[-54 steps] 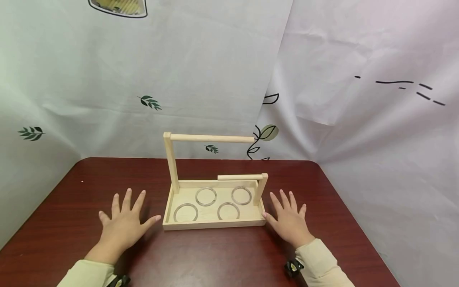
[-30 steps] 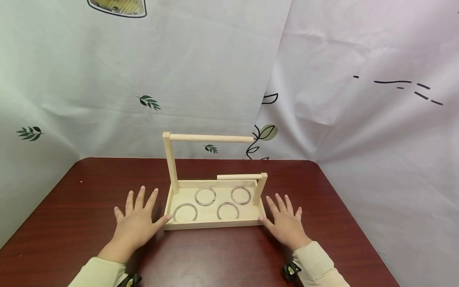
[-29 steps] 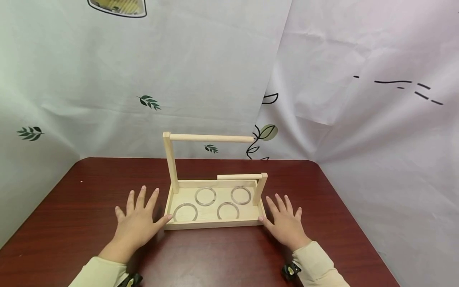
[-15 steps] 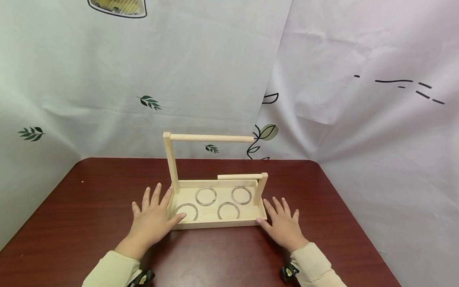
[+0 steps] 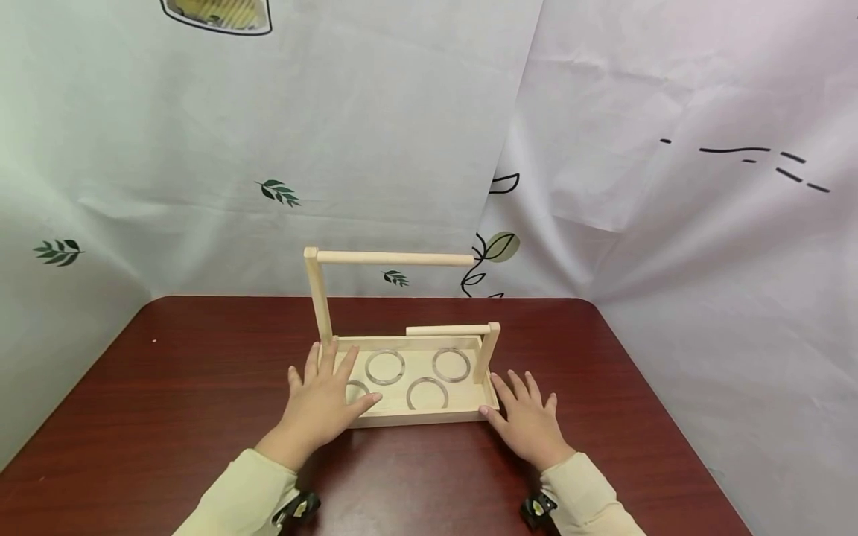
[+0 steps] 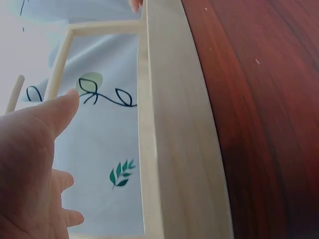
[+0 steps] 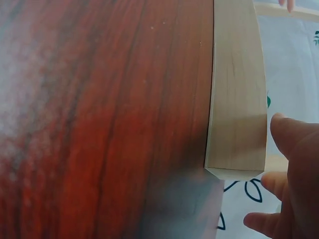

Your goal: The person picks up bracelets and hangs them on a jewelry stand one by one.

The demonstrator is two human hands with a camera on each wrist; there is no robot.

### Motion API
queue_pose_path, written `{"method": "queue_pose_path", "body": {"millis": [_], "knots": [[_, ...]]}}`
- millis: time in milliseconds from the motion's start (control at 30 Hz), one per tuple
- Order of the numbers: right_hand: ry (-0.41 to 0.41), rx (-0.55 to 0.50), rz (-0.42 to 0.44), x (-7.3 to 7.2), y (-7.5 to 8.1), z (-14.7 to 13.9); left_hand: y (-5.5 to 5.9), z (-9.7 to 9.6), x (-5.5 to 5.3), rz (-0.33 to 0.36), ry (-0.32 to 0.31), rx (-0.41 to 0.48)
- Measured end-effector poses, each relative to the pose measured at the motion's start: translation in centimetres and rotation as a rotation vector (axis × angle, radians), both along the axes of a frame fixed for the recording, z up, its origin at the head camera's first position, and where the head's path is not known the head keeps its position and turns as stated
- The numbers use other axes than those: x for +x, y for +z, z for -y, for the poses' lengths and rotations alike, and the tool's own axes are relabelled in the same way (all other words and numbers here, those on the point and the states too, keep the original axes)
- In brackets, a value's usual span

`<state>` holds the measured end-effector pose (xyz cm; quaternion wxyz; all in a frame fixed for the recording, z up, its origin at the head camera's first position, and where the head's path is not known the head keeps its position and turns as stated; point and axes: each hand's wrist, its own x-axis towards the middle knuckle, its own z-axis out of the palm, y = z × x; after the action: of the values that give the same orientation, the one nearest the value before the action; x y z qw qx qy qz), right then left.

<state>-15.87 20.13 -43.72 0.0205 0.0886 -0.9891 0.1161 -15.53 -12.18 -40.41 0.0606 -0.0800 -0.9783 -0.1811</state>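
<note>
- In the head view, your left hand (image 5: 318, 402) hides the left end of the wooden tray (image 5: 415, 419) and part of the front-left ring (image 5: 358, 387).
- You can't see the lowest edge of the front-right ring (image 5: 427, 393); the tray's front wall covers it. Whether the rings are loose or fixed is hard to make out.
- Your two sleeves (image 5: 244, 495) are cut off by the bottom edge, and a yellowish print (image 5: 217, 15) by the top edge at upper left.
- The tray is pale, smooth wood, long and shallow, with four greyish, see-through rings inside.
- A tall square post (image 5: 320, 305) rises at its left end and bears a round rod (image 5: 395, 258) pointing right; a short post (image 5: 488, 353) at the right end bears a shorter rod (image 5: 447, 330) pointing left.
- Under it you have a glossy red-brown table (image 5: 415, 484) with visible grain; behind hangs creased whitish cloth (image 5: 375, 134) printed with leaves.
- The tray sits at the centre of the frame, between your hands. Your left fingers are spread over its left end, thumb above the front-left part; you can't tell whether they touch.
- Your right hand (image 5: 532, 424) lies beside the right end, its fingers apart and its thumb tip at the front-right corner; contact there is unclear too.
</note>
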Motion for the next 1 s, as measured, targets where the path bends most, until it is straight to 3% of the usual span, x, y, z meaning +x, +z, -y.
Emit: {"method": "queue_pose_path", "body": {"millis": [200, 600, 1000], "knots": [[-0.006, -0.013, 0.019, -0.1, -0.2, 0.0, 0.5, -1.4, -0.7, -0.006, -0.029, 0.006], [0.001, -0.004, 0.008, -0.3, -0.2, 0.0, 1.1, -3.3, -2.3, 0.055, -0.071, 0.022], [-0.01, -0.001, 0.057, -0.5, -0.4, 0.1, 1.1, -4.6, -3.3, 0.091, -0.134, 0.054]]}}
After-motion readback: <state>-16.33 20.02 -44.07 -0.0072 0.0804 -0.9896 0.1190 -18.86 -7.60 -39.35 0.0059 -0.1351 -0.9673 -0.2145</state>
